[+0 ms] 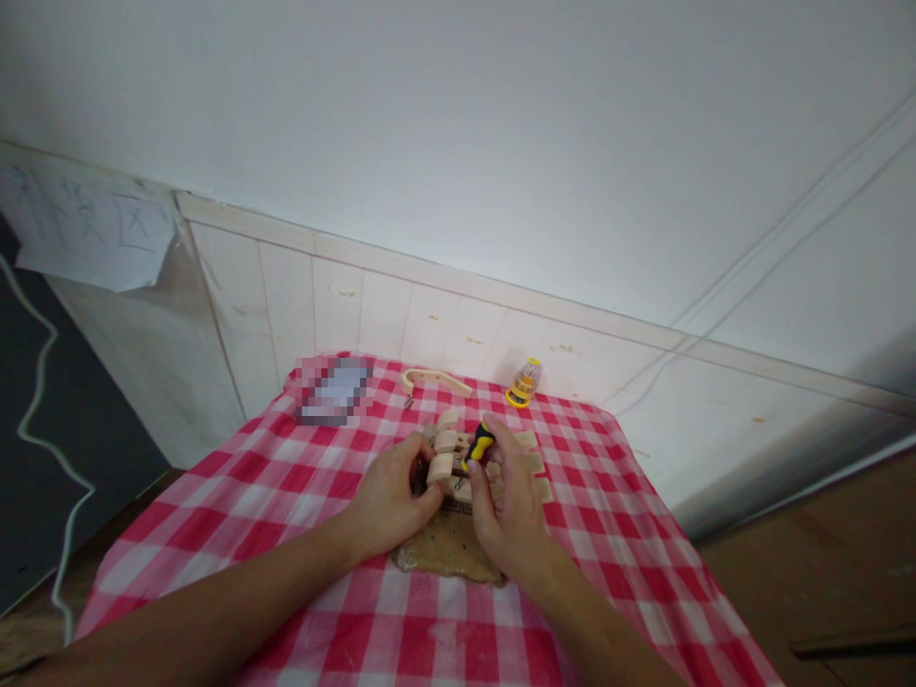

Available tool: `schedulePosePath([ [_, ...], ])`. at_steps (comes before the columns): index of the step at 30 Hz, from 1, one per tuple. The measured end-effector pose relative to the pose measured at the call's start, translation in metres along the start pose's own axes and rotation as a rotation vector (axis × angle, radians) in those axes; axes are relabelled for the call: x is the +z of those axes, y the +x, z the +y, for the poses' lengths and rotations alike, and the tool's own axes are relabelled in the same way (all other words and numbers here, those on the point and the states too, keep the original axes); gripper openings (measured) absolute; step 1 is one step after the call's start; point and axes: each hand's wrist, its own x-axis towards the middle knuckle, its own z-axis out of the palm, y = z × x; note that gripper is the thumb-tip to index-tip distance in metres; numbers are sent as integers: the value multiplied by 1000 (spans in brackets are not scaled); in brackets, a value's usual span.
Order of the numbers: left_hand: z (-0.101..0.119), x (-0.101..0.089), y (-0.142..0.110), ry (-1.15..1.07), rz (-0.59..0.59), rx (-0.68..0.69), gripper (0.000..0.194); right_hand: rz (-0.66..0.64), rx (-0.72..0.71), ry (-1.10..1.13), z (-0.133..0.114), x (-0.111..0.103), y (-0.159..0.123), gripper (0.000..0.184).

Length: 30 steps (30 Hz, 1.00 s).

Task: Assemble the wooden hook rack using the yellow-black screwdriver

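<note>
My right hand [511, 506] is closed around a small black-and-yellow screwdriver [482, 443], which tilts down to the left. Its tip meets the row of pale wooden pieces with curled ends, near a dark screw. My left hand [392, 496] pinches the nearer curled wooden piece [440, 468] between thumb and fingers. Under these pieces lies a brown board or mat [450, 553] with a dark key pattern, and its lower edge looks wrapped in clear plastic. My fingers hide part of the wooden pieces and the joint between them.
A loose curved wooden piece [438, 381] lies at the back of the checked tablecloth [372, 611], beside a small dark object. Farther right stands a yellow-capped bit container [525, 385]. A pixelated flat rectangular object [335, 391] rests at back left. White panelling [386, 320] borders the table's far edge.
</note>
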Motion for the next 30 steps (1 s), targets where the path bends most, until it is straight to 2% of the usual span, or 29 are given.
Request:
schedulePosePath([
  [24,-2,0,0,-10,-7,0,15,6,-17,38,-1,0,3,55],
  [30,-2,0,-1,-7,0,0,16,27,-62,37,-1,0,4,56],
])
